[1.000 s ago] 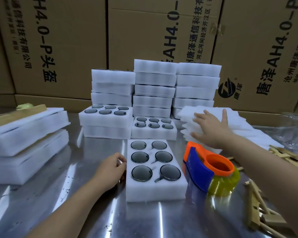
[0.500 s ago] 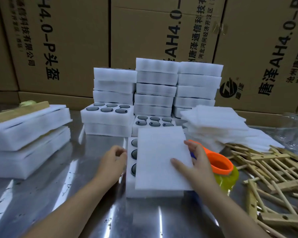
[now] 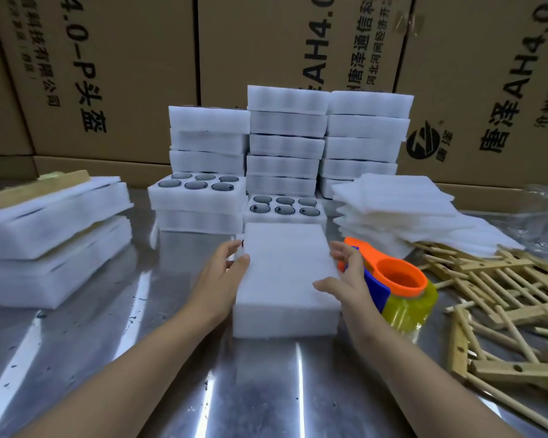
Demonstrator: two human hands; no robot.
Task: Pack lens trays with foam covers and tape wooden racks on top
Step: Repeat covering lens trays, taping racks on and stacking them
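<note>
A white foam cover (image 3: 285, 257) lies flat on the lens tray (image 3: 285, 317) at the middle of the metal table (image 3: 266, 390), hiding its lenses. My left hand (image 3: 222, 273) grips the tray's left edge, thumb on top of the cover. At the right edge, my right hand (image 3: 345, 273) clasps it, thumb on the cover's top. An orange and blue tape dispenser (image 3: 396, 279) with yellowish tape stands just right of the tray. Loose wooden racks (image 3: 500, 279) lie in a heap at the right.
A pile of spare foam covers (image 3: 393, 200) sits behind the dispenser. Stacked trays (image 3: 285, 137) and two uncovered lens trays (image 3: 196, 188) (image 3: 285, 207) stand behind. Packed trays (image 3: 45, 222) with a wooden rack (image 3: 38, 188) are at left. Cardboard boxes (image 3: 108, 74) wall the back.
My right hand took a foam cover from the pile and laid it over the lens tray. The cover now sits square, and both hands hold the tray's sides.
</note>
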